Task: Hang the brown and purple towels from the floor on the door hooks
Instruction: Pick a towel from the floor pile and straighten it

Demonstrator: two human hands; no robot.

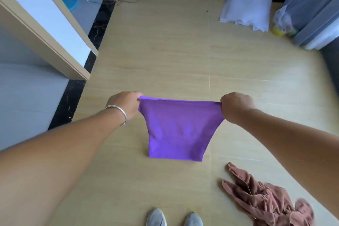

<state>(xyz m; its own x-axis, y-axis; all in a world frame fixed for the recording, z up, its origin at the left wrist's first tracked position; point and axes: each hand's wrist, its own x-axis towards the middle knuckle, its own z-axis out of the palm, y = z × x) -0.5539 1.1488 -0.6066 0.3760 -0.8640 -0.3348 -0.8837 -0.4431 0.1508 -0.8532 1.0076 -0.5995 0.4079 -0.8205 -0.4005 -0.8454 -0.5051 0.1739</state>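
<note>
Grip of left hand (126, 103) and right hand (233, 105) pinches purple towel (178, 130) corners; brown towel (266, 198) lies crumpled on floor (174, 51).

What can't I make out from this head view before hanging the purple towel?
- Door hooks: none in view.
- Brown towel: crumpled, cut off by the bottom edge.
- Fingertips of left hand and right hand: hidden behind the purple towel corners.

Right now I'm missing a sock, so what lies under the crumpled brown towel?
Only tan wood-look floor shows around the crumpled brown towel. Whatever lies beneath its folds is covered.
</note>
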